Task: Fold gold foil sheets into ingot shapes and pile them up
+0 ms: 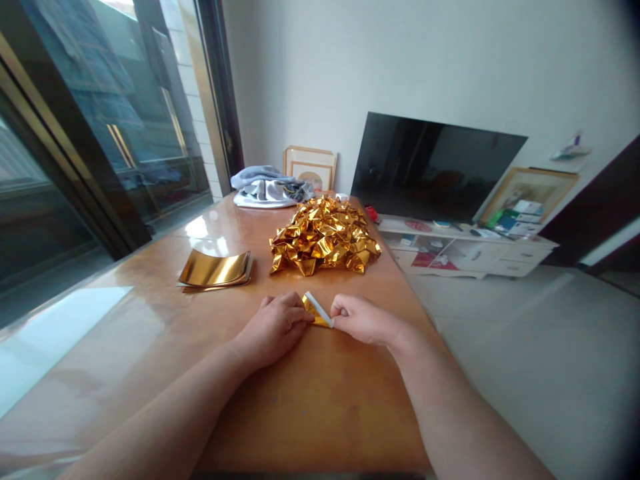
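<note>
A: Entry: we have both hands down on the table [150, 347], near its right edge, working one small gold sheet [316, 312]. The left hand [274, 327] lies fingers-down over the sheet's left part, pressing it flat; the right hand [361, 319] has fingertips pinched together on the sheet's right end, where a white underside strip is turned up

B: So both are closed on the sheet?

A: We judge so: left clamped down on it, right pinching its edge. The sheet itself lies on the table between the two hands, just in front of the heap of folded gold pieces [324, 244]

B: Note on technique?

A: We should keep the left hand still as an anchor, draw the right fingertips along the fold in one firm stroke, and line up the edges before pressing. Foil probably keeps every crease, so a crooked one may not come out

B: Containers?

A: None on the table that we can see. The finished pieces sit loose in the heap toward the far right edge; the unfolded gold stack [216, 270] lies bare nearer the left edge; a bundle of cloth [267, 188] rests at the far end. Off the table, the white cabinet [470, 252] under the television [435, 167] has open shelves holding small items, too small to identify
</note>
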Available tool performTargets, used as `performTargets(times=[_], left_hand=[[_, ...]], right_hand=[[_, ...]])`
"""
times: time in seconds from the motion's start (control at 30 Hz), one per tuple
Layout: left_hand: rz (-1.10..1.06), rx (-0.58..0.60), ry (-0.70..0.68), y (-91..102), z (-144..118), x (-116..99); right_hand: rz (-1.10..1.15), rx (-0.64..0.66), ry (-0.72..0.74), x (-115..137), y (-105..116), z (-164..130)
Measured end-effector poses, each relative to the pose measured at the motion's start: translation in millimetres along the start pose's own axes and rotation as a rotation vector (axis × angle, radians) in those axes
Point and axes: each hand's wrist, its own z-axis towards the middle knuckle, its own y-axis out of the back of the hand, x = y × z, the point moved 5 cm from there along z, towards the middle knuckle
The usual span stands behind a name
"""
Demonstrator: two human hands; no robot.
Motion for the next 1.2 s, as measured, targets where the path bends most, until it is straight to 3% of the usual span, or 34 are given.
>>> performTargets(times=[0.13, 0.27, 0.53, 0.7, 0.8, 0.97, 1.2], left_hand=[[-0.001, -0.005, 0.003, -0.5, 0.4, -0.2], [0.001, -0.006, 0.002, -0.3, 0.5, -0.8], [0.011, 0.019, -0.008, 2.5, -1.0, -2.6], [0.013, 0.013, -0.006, 2.2, -1.3, -3.1], [0.020, 0.011, -0.005, 2.3, -1.0, -4.2], [0.034, 0.011, -0.017, 2.9, -1.0, -6.0], [0.046, 0.011, 0.000, 2.5, -1.7, -4.8]], right_hand=[[-0.031, -0.031, 0.064, 16.4, 11.0, -10.9], [-0.166, 0.068, 0.207, 42.1, 10.2, -29.4], [-0.535, 0.104, 0.042, 58.1, 3.6, -50.8], [-0.480, 0.015, -0.020, 54.5, 10.1, -45.0], [-0.408, -0.093, 0.049, 54.4, 10.6, -37.1], [-0.438, -0.044, 0.085, 47.7, -2.4, -28.2], [-0.245, -0.187, 0.163, 46.1, -3.9, -11.4]])
